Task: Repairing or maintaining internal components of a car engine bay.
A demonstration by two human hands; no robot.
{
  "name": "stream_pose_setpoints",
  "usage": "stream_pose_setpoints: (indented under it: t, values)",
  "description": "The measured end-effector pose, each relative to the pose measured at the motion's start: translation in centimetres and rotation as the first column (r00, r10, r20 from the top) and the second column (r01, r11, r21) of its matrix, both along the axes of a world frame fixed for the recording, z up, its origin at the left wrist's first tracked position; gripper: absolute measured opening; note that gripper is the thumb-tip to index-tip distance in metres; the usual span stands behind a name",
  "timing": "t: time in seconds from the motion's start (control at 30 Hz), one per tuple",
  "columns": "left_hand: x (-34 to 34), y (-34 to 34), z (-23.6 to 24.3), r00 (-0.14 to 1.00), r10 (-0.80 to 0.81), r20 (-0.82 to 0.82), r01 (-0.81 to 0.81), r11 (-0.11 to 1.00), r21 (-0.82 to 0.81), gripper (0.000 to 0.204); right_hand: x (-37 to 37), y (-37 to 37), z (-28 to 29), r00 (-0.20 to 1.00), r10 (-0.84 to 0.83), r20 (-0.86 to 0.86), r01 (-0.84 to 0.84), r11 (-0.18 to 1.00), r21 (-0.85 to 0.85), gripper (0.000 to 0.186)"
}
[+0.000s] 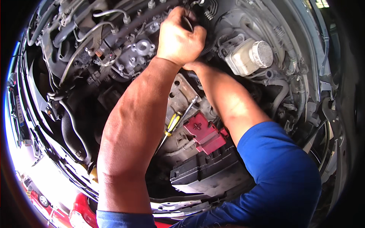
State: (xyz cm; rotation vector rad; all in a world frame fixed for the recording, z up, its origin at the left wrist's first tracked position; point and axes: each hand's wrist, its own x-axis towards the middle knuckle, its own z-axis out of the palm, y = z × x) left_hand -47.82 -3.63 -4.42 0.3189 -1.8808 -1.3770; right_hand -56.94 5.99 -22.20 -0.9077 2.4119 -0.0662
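Note:
Deep in the engine bay, at the top of the view, my left hand (182, 40) is closed into a fist beside the engine. Whatever its fingers grip is hidden. My right hand (192, 67) reaches in beneath the left wrist, and only its wrist end shows; its fingers are out of sight. Between my forearms lies a screwdriver (173, 123) with a yellow and black handle, apart from both hands. A metal shaft (189, 106) with a wider end extends from beside its handle toward a metal bracket (183, 91).
A red plastic cover (201, 129) sits above a black box (211, 173) near the front edge. Right of my hands stands a white fluid reservoir (243, 59) with a round cap. Metal pipes (81, 53) and a corrugated hose (70, 131) run along the left.

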Motion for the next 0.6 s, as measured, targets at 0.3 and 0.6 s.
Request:
stream_pose_setpoints:
  t: [0.3,0.6]
  values:
    - [-0.36,0.0,0.09,0.999,-0.008,-0.046,0.009,1.0,0.015,0.008,-0.18,0.25,-0.8,1.0,0.003,0.02,-0.003,1.0,-0.002,0.034]
    - [-0.48,0.0,0.4,0.987,-0.047,0.153,0.021,0.986,0.165,0.01,-0.32,-0.09,-0.52,0.999,0.02,0.035,-0.02,1.0,-0.009,0.035]
